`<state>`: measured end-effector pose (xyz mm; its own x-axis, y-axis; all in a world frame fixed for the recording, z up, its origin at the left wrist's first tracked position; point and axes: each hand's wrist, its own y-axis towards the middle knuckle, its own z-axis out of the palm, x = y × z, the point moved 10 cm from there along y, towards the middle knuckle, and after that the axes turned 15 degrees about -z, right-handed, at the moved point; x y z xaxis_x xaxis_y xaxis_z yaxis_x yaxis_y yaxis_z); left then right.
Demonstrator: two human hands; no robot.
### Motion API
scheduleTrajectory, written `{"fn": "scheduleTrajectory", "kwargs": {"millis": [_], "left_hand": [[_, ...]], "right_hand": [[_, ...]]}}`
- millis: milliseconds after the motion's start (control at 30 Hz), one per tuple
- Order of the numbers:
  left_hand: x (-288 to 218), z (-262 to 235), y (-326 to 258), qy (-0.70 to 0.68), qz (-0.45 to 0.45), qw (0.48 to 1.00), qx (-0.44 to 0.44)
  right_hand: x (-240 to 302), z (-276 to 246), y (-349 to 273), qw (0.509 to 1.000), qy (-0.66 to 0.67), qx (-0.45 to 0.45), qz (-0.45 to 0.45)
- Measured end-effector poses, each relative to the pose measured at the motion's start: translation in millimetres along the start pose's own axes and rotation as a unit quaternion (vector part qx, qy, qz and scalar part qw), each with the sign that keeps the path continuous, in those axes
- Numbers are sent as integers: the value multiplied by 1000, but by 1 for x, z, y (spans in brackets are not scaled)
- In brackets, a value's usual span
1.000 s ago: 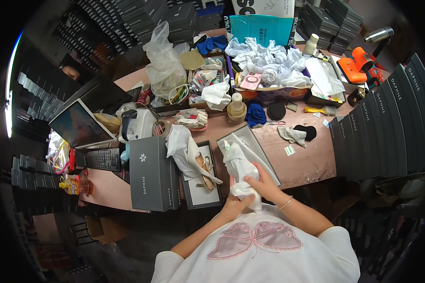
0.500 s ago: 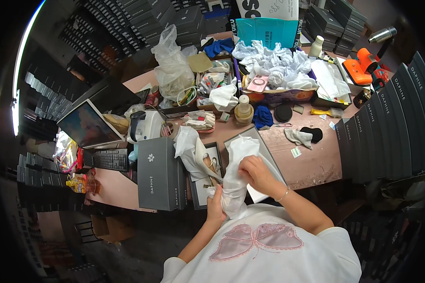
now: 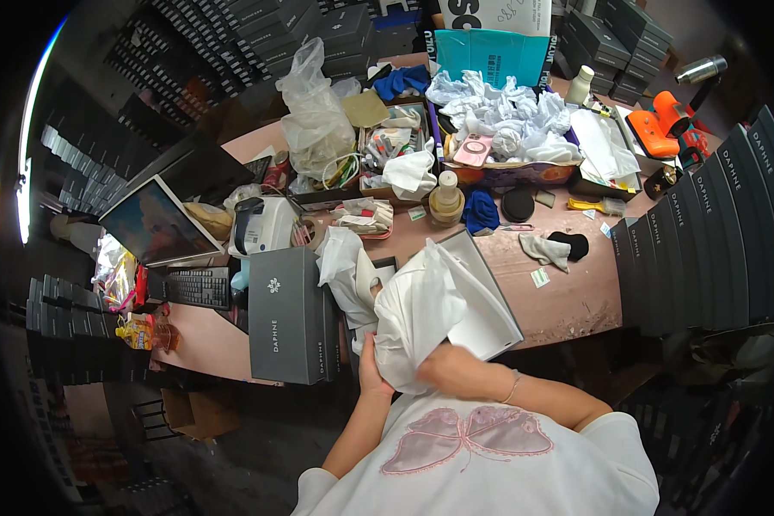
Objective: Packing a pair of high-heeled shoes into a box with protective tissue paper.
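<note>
A sheet of white tissue paper (image 3: 417,305) is bunched into a bundle in front of my body; whatever it wraps is hidden. My left hand (image 3: 372,368) is closed round the bundle's lower left side. Against its lower right side lies my right hand (image 3: 456,371), blurred, with its fingertips hard to make out. Behind the bundle stands an open grey shoebox (image 3: 383,263), mostly covered. A pale shoe (image 3: 365,277) shows there beside more white tissue (image 3: 342,267). On the right rests an open box part with a white inside (image 3: 483,301).
Closed grey shoeboxes (image 3: 291,318) stand left of my hands, and a tall stack (image 3: 705,232) rises at the right. Farther back are a glue bottle (image 3: 446,202), a carton of crumpled paper (image 3: 507,172), a label printer (image 3: 268,225), a monitor (image 3: 162,225) and a keyboard (image 3: 199,286).
My right hand has moved down and toward me from the top of the tissue. The paper has spread wider and now covers more of the open shoebox and shoe.
</note>
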<state>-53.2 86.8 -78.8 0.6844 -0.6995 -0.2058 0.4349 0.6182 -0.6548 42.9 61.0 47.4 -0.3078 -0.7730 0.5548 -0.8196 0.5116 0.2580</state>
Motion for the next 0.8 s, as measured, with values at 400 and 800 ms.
{"fn": "scheduleTrajectory", "kwargs": {"millis": [400,800], "left_hand": [[-51,-50,-31,58,98,991,75],[28,-117,-64,-114,-108,981,-117]], "right_hand": [[-206,-97,11,971,-57,-173,157],[-422,35,68,884,-322,170,294]]}}
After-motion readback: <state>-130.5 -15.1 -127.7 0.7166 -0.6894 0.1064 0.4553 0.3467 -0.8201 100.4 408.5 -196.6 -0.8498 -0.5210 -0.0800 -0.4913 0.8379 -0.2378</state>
